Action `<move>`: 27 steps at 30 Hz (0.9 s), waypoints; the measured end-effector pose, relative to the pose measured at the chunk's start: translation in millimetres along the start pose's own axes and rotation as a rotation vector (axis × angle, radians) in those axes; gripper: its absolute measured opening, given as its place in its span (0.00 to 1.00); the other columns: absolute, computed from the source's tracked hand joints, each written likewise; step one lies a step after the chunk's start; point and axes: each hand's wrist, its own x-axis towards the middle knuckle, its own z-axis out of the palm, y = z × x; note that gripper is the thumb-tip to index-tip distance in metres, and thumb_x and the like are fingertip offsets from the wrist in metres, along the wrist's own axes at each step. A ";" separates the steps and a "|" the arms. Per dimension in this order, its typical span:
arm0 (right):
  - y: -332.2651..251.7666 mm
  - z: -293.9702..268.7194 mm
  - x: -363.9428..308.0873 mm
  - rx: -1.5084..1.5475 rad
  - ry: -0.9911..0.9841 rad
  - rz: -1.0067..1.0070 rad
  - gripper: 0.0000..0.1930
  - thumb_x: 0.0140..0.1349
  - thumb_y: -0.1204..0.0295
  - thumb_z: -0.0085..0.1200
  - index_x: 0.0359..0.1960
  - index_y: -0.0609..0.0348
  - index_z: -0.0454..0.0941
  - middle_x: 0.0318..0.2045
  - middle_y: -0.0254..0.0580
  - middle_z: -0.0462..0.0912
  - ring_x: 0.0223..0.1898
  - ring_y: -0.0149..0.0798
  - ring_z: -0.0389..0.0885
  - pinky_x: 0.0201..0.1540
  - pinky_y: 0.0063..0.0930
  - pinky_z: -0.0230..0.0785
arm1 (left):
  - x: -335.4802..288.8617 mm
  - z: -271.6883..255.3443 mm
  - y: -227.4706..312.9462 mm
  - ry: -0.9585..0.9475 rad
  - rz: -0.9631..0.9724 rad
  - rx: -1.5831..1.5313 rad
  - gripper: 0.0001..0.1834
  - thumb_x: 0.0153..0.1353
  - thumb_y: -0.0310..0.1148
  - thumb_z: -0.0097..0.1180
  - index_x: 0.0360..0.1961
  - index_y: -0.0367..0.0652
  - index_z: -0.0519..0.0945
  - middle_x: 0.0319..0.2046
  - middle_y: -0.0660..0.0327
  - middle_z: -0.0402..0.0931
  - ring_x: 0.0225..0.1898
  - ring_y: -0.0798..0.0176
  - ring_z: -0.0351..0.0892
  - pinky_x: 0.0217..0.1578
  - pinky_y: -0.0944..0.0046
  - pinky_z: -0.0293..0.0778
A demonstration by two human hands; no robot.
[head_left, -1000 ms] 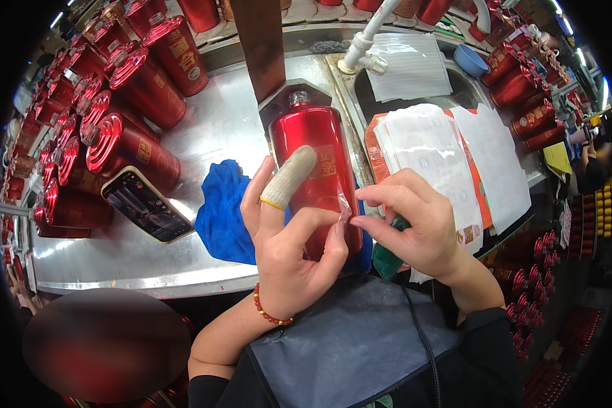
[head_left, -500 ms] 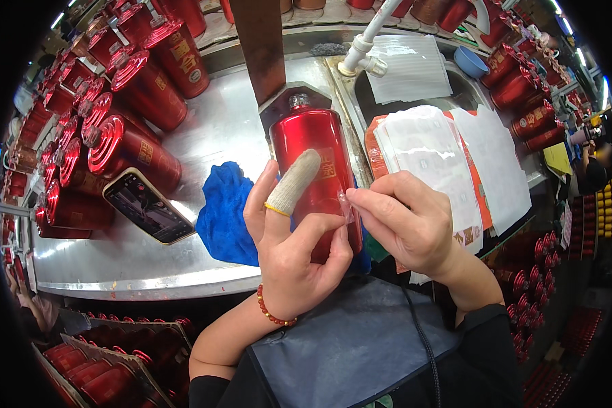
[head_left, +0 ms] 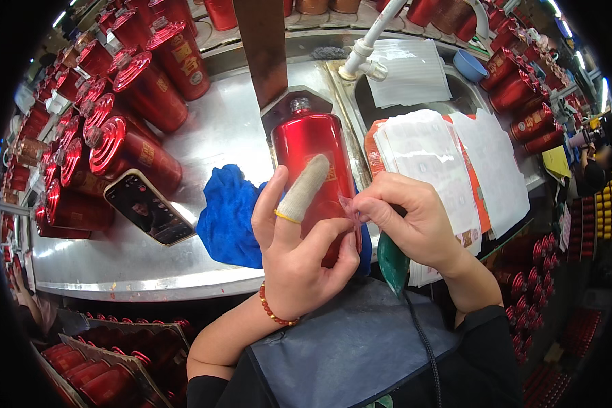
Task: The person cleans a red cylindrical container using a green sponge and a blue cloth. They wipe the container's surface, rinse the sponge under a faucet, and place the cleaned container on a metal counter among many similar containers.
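A red metallic bottle (head_left: 302, 139) with a clear ridged neck and a gold label lies on its back before me, neck pointing away. My left hand (head_left: 306, 251) is over its lower right part, a cloth finger cover (head_left: 306, 190) on one raised finger. Its thumb and forefinger are pinched at the lower end of a small clear film piece (head_left: 350, 206). My right hand (head_left: 409, 217) pinches the film's other end beside the bottle's right edge. A shiny dark green thing (head_left: 392, 262), of a kind I cannot make out, shows below my right hand.
Left of the bottle lie a blue cloth (head_left: 228, 217) and a phone (head_left: 148, 207) propped against several red bottles (head_left: 136, 153). To the right are white sheets (head_left: 421, 149) and a sink (head_left: 367, 95) with a white pipe (head_left: 367, 51). A brown post (head_left: 262, 54) stands behind the bottle.
My right hand has turned and closed more around the film, which looks bunched now. The green thing shows more below it. My left hand has shifted slightly right.
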 end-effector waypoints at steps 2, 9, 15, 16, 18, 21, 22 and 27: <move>-2.1 -0.1 1.7 -0.012 0.018 -0.027 0.07 0.67 0.71 0.62 0.38 0.63 0.86 0.29 0.42 0.83 0.28 0.34 0.81 0.32 0.26 0.71 | -1.5 0.5 -0.8 -0.011 0.002 -0.014 0.07 0.49 0.28 0.68 0.32 0.47 0.86 0.69 0.47 0.67 0.75 0.37 0.52 0.73 0.43 0.49; -8.4 -0.6 -1.0 0.027 0.008 0.093 0.05 0.62 0.75 0.66 0.38 0.62 0.85 0.31 0.37 0.82 0.27 0.25 0.77 0.31 0.19 0.68 | -3.8 0.7 -1.1 -0.033 -0.008 -0.030 0.10 0.47 0.30 0.68 0.34 0.48 0.87 0.69 0.46 0.66 0.76 0.37 0.50 0.73 0.44 0.50; -2.4 -1.2 -6.8 0.210 0.007 0.320 0.03 0.68 0.78 0.59 0.40 0.65 0.81 0.34 0.35 0.84 0.33 0.22 0.80 0.37 0.16 0.72 | -4.0 -0.9 -1.4 -0.051 0.003 -0.045 0.11 0.46 0.31 0.68 0.34 0.47 0.88 0.69 0.46 0.66 0.75 0.37 0.51 0.72 0.45 0.52; -1.5 -1.5 -6.8 0.256 0.005 0.356 0.04 0.68 0.77 0.59 0.40 0.65 0.81 0.34 0.35 0.85 0.33 0.22 0.80 0.37 0.16 0.72 | -3.2 -1.1 -1.0 -0.050 0.004 -0.035 0.10 0.46 0.32 0.68 0.33 0.47 0.88 0.69 0.46 0.67 0.75 0.37 0.53 0.71 0.46 0.55; 1.6 -0.2 -7.7 0.323 0.014 0.394 0.04 0.69 0.77 0.58 0.41 0.65 0.80 0.33 0.36 0.85 0.32 0.22 0.81 0.37 0.16 0.73 | -3.6 -1.5 -1.1 -0.057 0.002 -0.034 0.10 0.45 0.32 0.69 0.32 0.47 0.88 0.68 0.46 0.68 0.74 0.38 0.54 0.70 0.47 0.57; 6.0 2.7 -6.9 0.395 0.033 0.415 0.04 0.70 0.76 0.57 0.40 0.65 0.79 0.31 0.35 0.85 0.32 0.22 0.81 0.36 0.16 0.72 | -4.6 -2.2 -3.2 -0.076 -0.007 -0.059 0.10 0.46 0.31 0.69 0.32 0.47 0.88 0.68 0.46 0.68 0.74 0.37 0.54 0.70 0.47 0.56; 6.2 2.3 -6.3 0.428 0.029 0.436 0.04 0.70 0.75 0.58 0.40 0.65 0.79 0.30 0.34 0.84 0.32 0.22 0.82 0.36 0.16 0.73 | -5.1 -2.3 -4.3 -0.081 -0.015 -0.070 0.10 0.46 0.31 0.69 0.33 0.47 0.88 0.68 0.46 0.68 0.74 0.37 0.54 0.70 0.46 0.56; 20.2 7.0 -9.9 0.470 0.050 0.446 0.05 0.70 0.74 0.59 0.40 0.64 0.78 0.29 0.33 0.83 0.32 0.23 0.82 0.37 0.16 0.73 | -7.9 -4.5 -8.9 -0.113 -0.033 -0.113 0.11 0.47 0.30 0.68 0.35 0.49 0.89 0.68 0.45 0.68 0.74 0.37 0.53 0.71 0.45 0.54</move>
